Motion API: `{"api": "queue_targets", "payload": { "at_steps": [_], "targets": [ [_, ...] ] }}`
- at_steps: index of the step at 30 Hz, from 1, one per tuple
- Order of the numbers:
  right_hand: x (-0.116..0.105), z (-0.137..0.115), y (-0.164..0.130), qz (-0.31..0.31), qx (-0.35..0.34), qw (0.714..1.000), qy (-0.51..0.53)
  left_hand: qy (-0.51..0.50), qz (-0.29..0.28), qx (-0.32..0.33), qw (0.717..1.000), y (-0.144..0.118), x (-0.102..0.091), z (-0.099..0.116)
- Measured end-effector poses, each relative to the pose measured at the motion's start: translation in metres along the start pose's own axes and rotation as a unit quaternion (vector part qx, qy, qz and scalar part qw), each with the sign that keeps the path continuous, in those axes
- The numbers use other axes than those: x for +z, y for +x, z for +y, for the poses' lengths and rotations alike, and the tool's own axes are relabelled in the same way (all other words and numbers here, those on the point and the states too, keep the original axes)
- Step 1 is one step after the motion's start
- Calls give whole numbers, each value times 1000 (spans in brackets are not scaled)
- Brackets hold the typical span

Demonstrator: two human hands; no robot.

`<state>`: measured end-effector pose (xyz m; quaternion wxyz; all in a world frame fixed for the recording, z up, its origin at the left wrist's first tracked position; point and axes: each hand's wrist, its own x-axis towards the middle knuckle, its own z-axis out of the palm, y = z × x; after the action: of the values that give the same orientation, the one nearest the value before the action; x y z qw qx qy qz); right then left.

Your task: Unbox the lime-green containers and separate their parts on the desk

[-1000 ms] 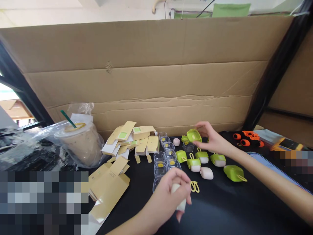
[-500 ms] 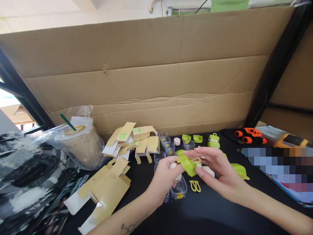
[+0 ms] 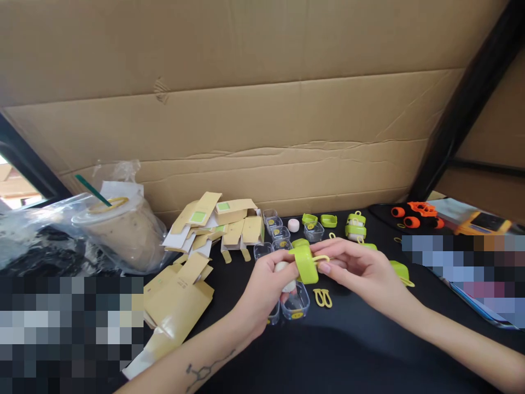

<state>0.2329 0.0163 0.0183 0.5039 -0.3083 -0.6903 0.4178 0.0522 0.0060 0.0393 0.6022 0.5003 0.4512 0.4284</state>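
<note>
1. My left hand (image 3: 268,282) is wrapped around a small white case (image 3: 283,272), and my right hand (image 3: 356,268) pinches the green silicone cover (image 3: 305,264) right against it, over the black table (image 3: 369,350).
2. Looks like the cover's only partway on.
3. Done so far, I'd say: one covered case (image 3: 355,226) at the back.
4. Left: loose green covers (image 3: 328,220), a bare pink case (image 3: 293,225), clear boxes (image 3: 296,304), flat cartons (image 3: 235,219).

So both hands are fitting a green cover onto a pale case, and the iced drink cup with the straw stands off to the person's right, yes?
Not quite: the head view shows the drink cup on the person's left. The left hand and right hand do hold the pale case and green cover.
</note>
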Motion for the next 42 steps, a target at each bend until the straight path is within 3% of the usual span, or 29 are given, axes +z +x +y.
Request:
{"api": "queue_targets", "payload": {
  "at_steps": [7,13,18,25,27,30,34,36,38,42],
  "targets": [
    [6,0,-4,38,1,999,-26,50,40,68,996,-1,2,-13],
    [11,3,-5,69,-36,996,-34,72,19,102,992,-1,-1,-8],
    [7,4,-6,10,-32,999,-14,74,-4,39,996,-2,-1,2],
    [3,-2,-6,-115,-16,990,-79,101,-25,7,995,2,-1,-8],
    [-1,-3,-4,-113,-17,989,-99,105,-12,29,994,4,-2,-7],
    [-10,-4,2,-62,-18,990,-125,87,23,44,995,6,-6,0],
    [-22,-8,9,3,36,996,-76,88,10,18,996,10,-14,10],
    [-21,-12,9,-6,60,996,-59,104,-2,8,995,11,-15,12],
    [-15,-17,7,-36,64,991,-112,132,-8,5,991,10,-12,11],
    [-3,-25,-1,-94,43,969,-224,193,-49,56,978,5,-3,8]
  ]
}}
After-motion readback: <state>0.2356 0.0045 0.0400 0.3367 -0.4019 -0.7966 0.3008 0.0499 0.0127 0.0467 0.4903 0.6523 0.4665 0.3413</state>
